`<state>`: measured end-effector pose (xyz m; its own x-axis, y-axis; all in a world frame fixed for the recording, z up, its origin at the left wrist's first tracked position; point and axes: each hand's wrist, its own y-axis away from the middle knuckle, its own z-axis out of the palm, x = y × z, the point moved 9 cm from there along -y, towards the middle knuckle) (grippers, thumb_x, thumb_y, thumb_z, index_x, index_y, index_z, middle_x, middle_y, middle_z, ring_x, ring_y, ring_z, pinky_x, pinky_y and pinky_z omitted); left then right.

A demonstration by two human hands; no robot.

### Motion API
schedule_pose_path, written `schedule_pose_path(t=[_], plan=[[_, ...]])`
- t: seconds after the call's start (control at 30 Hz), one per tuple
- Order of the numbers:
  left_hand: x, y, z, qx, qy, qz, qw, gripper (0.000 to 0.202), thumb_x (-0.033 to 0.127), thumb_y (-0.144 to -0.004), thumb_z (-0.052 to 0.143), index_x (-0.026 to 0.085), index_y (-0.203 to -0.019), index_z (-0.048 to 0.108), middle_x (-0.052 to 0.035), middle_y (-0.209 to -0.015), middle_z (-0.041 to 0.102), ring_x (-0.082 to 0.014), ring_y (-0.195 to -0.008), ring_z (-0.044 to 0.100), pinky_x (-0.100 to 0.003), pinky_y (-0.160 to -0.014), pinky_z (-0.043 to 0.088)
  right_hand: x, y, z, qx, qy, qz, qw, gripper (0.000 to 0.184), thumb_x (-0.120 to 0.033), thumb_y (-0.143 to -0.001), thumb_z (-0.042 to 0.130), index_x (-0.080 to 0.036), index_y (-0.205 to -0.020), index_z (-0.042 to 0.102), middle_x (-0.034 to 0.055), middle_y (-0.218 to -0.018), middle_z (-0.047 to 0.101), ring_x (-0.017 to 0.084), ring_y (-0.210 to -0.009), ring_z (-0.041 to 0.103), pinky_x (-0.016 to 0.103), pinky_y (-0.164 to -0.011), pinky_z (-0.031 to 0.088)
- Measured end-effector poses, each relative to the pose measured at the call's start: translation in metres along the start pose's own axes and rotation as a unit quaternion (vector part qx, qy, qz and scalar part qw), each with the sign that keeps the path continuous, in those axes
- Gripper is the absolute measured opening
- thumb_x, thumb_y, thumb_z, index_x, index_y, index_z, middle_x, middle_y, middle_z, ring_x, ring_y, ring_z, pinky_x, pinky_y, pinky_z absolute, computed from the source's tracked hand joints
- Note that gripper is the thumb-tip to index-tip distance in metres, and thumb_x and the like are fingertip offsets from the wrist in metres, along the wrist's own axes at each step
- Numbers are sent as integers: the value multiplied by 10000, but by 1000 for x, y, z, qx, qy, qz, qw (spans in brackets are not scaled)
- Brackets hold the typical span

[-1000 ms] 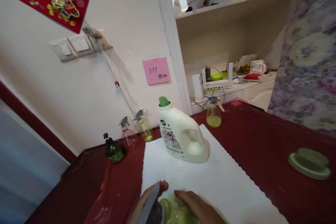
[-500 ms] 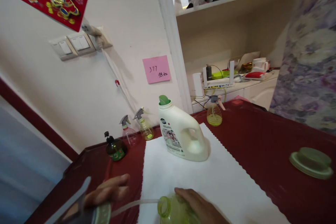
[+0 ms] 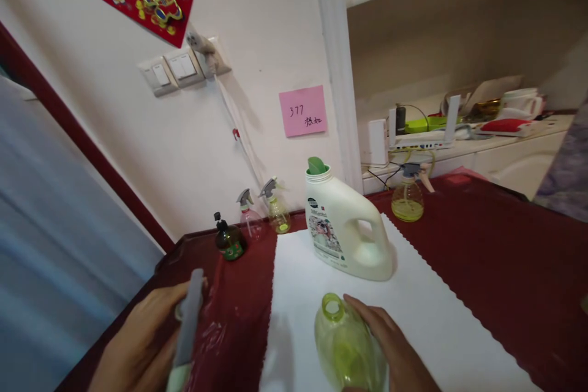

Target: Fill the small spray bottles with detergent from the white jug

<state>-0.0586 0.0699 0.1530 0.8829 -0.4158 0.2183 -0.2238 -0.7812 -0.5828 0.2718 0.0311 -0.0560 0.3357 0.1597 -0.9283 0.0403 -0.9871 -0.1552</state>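
On the white mat (image 3: pixel 413 324), our right hand (image 3: pixel 395 349) grasps the open green bottle (image 3: pixel 346 346), liquid unclear; our left hand (image 3: pixel 142 343) grips its grey sprayer head (image 3: pixel 189 318).

Detergent jug (image 3: pixel 342 223) stands at frame centre on the cloth (image 3: pixel 413 324). Open bottle (image 3: pixel 346 346) lies below it, right hand (image 3: pixel 395 352) on it. Left hand (image 3: pixel 142 343), lower left, holds the sprayer head (image 3: pixel 188 324). Three small bottles (image 3: pixel 250 226) line the wall, left of the jug.
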Motion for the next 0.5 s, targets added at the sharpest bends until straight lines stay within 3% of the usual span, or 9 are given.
schedule_pose_path(t=[0.1,0.2,0.33,0.5], plan=[[-20,1,39,-139,-87,-4,986,383,368,-909,533,267,-1216,737,-42,-1172,795,-303,-1064,713,-385,-962,517,-8,0,-6,36,-9,50,998,934,-300,-637,801,-268,-1514,481,109,-1452,583,349,-1357,519,475,-1160,400],[-48,10,75,-255,-207,-7,944,448,270,-890,473,236,-1237,753,-98,-1200,796,-347,-1112,707,-484,-996,479,-15,0,-6,42,-26,91,995,898,-270,-626,740,-248,-1486,483,98,-1474,571,334,-1356,515,453,-1169,382],[-72,22,102,-319,-251,-21,914,509,207,-913,403,200,-1313,717,-120,-1270,769,-361,-1203,678,-518,-1017,469,-20,-3,-1,26,-25,99,994,857,-270,-624,690,-201,-1453,485,128,-1468,569,342,-1355,522,458,-1156,392],[-86,34,118,-343,-234,-41,909,548,187,-937,348,216,-1379,671,-110,-1256,774,-347,-1224,671,-480,-988,486,-14,-4,5,1,-26,102,994,895,-243,-609,685,-205,-1471,447,141,-1488,554,338,-1396,506,474,-1188,359]])
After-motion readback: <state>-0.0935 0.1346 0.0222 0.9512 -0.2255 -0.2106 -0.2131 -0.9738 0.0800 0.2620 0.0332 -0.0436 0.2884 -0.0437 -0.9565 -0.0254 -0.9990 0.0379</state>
